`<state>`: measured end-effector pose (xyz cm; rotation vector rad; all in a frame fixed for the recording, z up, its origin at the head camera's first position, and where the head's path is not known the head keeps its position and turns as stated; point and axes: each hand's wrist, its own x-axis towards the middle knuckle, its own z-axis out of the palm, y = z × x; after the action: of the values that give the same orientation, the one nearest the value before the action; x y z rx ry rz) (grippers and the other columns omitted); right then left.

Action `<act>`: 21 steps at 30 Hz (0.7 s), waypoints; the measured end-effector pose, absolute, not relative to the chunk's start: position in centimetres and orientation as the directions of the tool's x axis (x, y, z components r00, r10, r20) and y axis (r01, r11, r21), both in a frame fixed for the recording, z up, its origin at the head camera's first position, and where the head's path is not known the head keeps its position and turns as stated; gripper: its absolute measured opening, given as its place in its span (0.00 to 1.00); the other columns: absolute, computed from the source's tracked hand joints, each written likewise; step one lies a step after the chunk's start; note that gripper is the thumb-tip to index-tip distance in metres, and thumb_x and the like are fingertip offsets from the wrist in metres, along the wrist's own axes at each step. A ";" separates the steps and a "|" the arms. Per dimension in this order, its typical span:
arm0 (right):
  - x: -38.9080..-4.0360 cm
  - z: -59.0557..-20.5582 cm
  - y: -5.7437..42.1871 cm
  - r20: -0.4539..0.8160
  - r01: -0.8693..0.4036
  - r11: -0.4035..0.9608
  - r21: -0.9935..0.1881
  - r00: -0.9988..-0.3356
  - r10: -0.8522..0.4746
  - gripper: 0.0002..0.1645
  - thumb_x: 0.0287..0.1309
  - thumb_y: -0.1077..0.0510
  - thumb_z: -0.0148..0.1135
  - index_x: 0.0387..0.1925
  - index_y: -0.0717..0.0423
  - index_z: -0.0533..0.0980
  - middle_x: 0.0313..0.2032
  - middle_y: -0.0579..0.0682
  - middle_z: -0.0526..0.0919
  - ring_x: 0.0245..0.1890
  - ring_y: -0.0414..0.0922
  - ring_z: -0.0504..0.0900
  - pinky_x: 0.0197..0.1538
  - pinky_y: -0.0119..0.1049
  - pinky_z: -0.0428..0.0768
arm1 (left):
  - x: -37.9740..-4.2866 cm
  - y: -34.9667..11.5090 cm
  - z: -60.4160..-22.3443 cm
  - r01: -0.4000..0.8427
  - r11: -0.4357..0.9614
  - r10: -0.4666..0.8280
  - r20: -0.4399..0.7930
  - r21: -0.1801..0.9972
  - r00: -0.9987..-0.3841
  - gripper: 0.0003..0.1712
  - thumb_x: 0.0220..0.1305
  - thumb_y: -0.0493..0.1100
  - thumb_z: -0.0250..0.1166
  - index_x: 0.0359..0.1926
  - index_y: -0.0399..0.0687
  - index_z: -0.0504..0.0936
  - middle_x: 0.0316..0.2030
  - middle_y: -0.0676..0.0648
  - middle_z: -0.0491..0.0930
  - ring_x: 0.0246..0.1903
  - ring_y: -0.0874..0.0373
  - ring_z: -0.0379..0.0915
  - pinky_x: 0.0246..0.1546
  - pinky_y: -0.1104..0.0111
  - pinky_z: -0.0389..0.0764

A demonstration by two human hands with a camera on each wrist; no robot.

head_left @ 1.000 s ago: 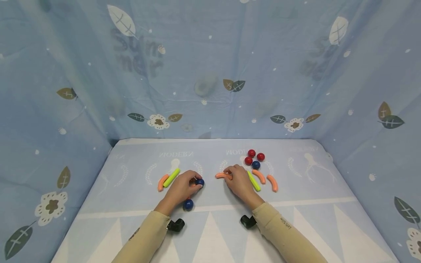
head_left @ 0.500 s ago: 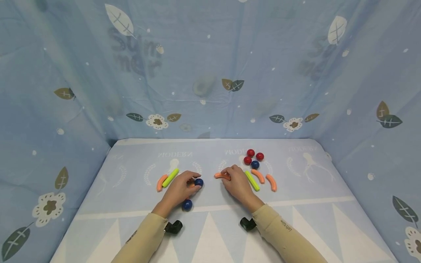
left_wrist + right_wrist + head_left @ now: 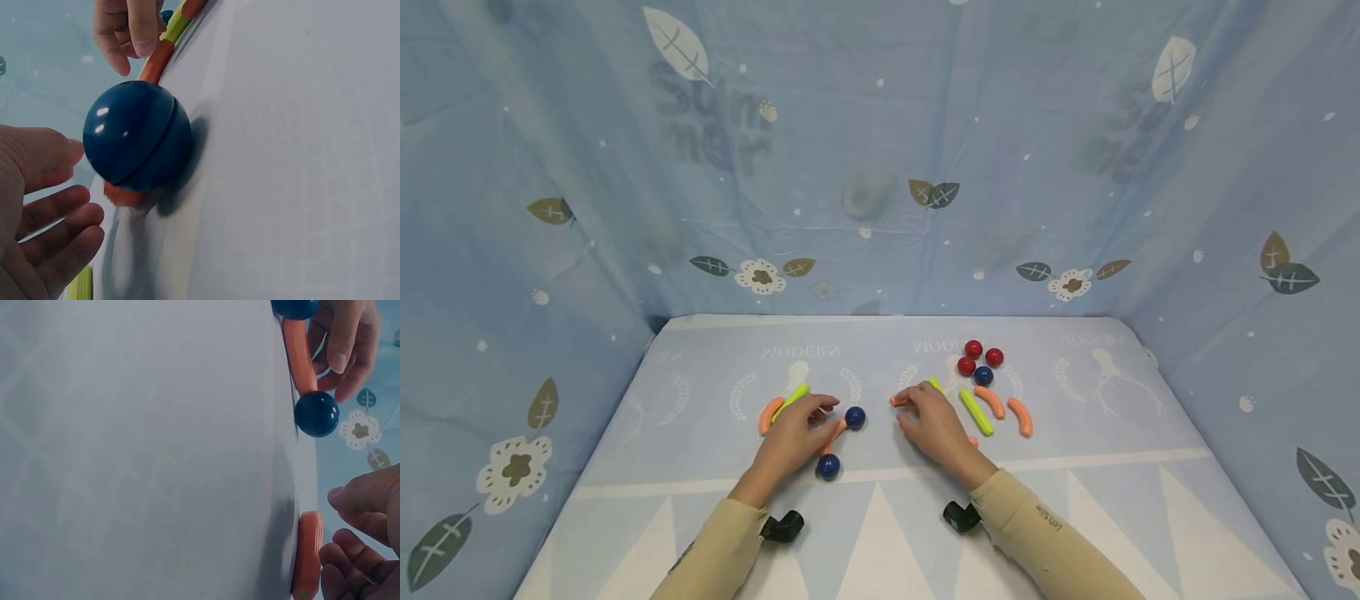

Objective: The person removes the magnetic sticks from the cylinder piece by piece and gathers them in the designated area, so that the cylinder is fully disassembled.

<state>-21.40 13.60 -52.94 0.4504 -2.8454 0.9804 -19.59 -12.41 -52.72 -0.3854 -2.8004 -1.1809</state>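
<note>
My left hand (image 3: 793, 435) is just left of a blue ball (image 3: 855, 417), thumb and fingers apart and holding nothing. A curved orange piece (image 3: 833, 437) links that ball to a second blue ball (image 3: 828, 467) nearer me. In the left wrist view, a large blue ball (image 3: 137, 135) is close to the thumb tip. My right hand (image 3: 934, 423) hovers over another orange piece (image 3: 896, 401), its thumb clear of it. The right wrist view shows an orange piece (image 3: 308, 556) beside loosely bent fingertips. Whether they touch it I cannot tell.
Three red balls, one of them a red ball (image 3: 973, 349), sit near a blue ball (image 3: 983, 377) at the back right. Right of my hand lie a green stick (image 3: 976, 412) and orange piece (image 3: 1020, 417). Another green stick (image 3: 797, 393) is behind my left hand.
My left hand has let go of the blue ball and drawn back to the left. The right hand has loosened, its thumb coming off the orange piece.
</note>
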 end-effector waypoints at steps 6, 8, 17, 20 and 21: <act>-21.2 -53.0 13.0 0.183 -0.339 0.721 -0.605 -0.940 -0.288 0.15 0.59 0.59 0.72 0.49 0.50 0.83 0.37 0.45 0.78 0.35 0.39 0.74 0.39 0.34 0.76 | -19.1 -12.9 -52.7 0.249 0.674 0.191 0.161 0.696 -0.968 0.18 0.64 0.42 0.72 0.55 0.46 0.85 0.45 0.48 0.84 0.43 0.56 0.81 0.47 0.59 0.83; -21.1 -52.9 12.7 0.173 -0.347 0.708 -0.615 -0.936 -0.308 0.16 0.60 0.58 0.72 0.50 0.50 0.82 0.38 0.45 0.79 0.35 0.39 0.74 0.39 0.34 0.77 | -19.0 -13.0 -52.7 0.244 0.674 0.187 0.158 0.697 -0.970 0.18 0.64 0.41 0.72 0.54 0.46 0.85 0.45 0.49 0.85 0.42 0.56 0.81 0.47 0.59 0.83; -21.3 -53.1 11.2 0.101 -0.357 0.685 -0.635 -0.918 -0.384 0.24 0.62 0.53 0.71 0.59 0.48 0.79 0.47 0.45 0.81 0.39 0.37 0.77 0.41 0.32 0.78 | -18.8 -13.1 -53.0 0.214 0.658 0.164 0.140 0.722 -0.977 0.16 0.63 0.39 0.73 0.52 0.46 0.86 0.43 0.49 0.86 0.40 0.58 0.81 0.44 0.60 0.83; -21.3 -53.2 10.7 0.118 -0.387 0.662 -0.642 -0.903 -0.413 0.25 0.62 0.54 0.71 0.61 0.48 0.78 0.49 0.46 0.82 0.39 0.38 0.78 0.41 0.32 0.79 | -18.8 -13.1 -53.0 0.222 0.659 0.166 0.149 0.718 -0.975 0.16 0.63 0.39 0.73 0.52 0.46 0.86 0.43 0.50 0.85 0.40 0.59 0.81 0.44 0.60 0.84; -21.3 -53.2 10.6 0.127 -0.399 0.652 -0.645 -0.897 -0.423 0.26 0.62 0.54 0.71 0.61 0.49 0.78 0.49 0.46 0.82 0.39 0.39 0.78 0.41 0.32 0.79 | -18.8 -13.1 -53.0 0.224 0.661 0.168 0.151 0.716 -0.974 0.16 0.63 0.39 0.73 0.52 0.46 0.86 0.43 0.50 0.85 0.40 0.59 0.81 0.44 0.60 0.84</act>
<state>-21.33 10.56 -53.18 0.7177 -2.8863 1.1133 -18.76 -13.10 -53.02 -0.3307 -2.7972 -1.2213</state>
